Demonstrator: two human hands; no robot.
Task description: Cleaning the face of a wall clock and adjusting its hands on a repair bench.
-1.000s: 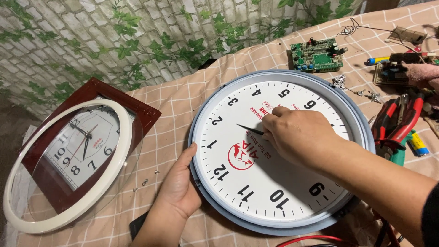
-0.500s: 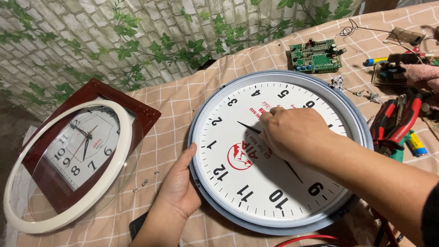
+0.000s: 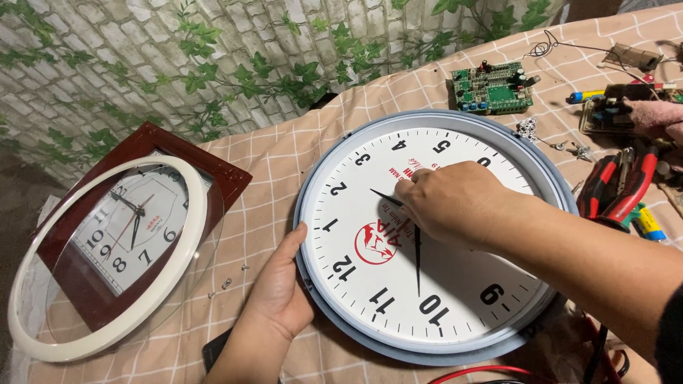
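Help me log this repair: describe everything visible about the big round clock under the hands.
The large round clock lies flat, face up, on the checked cloth, numerals upside down to the camera. It has a grey-blue, plastic-looking rim, a white dial with black numerals, a red emblem at centre and thin black hands. No cover glass is evident. The left hand grips its left rim; the right hand rests at the dial's centre, fingertips on the hands' hub.
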